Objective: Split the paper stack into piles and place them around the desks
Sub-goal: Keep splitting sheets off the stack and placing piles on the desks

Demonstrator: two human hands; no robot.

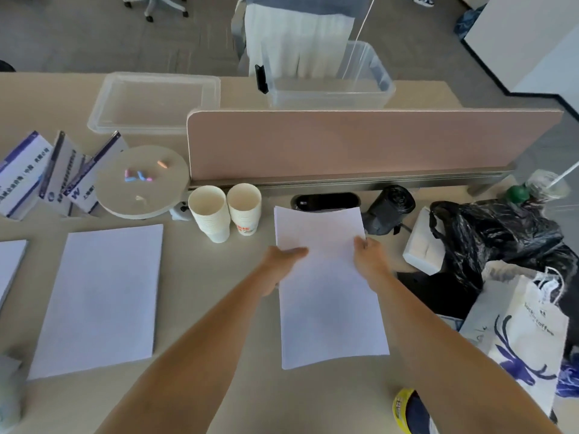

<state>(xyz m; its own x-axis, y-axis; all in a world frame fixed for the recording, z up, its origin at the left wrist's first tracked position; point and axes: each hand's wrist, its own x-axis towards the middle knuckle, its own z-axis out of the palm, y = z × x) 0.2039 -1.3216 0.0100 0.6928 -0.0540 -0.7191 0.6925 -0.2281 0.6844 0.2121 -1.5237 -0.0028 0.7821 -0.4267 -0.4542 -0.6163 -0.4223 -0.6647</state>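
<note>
Observer: Paper piles, left to right?

Recorder: Three. First pile (11, 270) is cut off by the left edge of the view. Second pile (100, 299) lies flat on the table (219, 292), just right of it. Third pile (329, 292) is right of centre, its far end near the cups, and is held in both hands.

Observer: Hands?

Recorder: Two. Left hand (279, 264) is at the third pile's left edge, thumb lying on top, fingers hidden under the sheets, so it pinches the paper. Right hand (371, 255) is at the right edge, thumb on top, fingers curled at the edge, also pinching. Cannot tell whether this pile rests on the table or is slightly lifted.

Observer: Other items, same order?

Recorder: Three binders (47, 173) leaning at far left. One round disc (141, 181) carrying small coloured pieces, count unclear. One clear lid (153, 103) behind it. Two cup stacks (209, 214), side by side. One pink divider (344, 142) with one clear bin (329, 79) behind it. One black bag roll (390, 208). One black plastic bag (501, 239). One white paper bag (529, 346) at far right.
</note>
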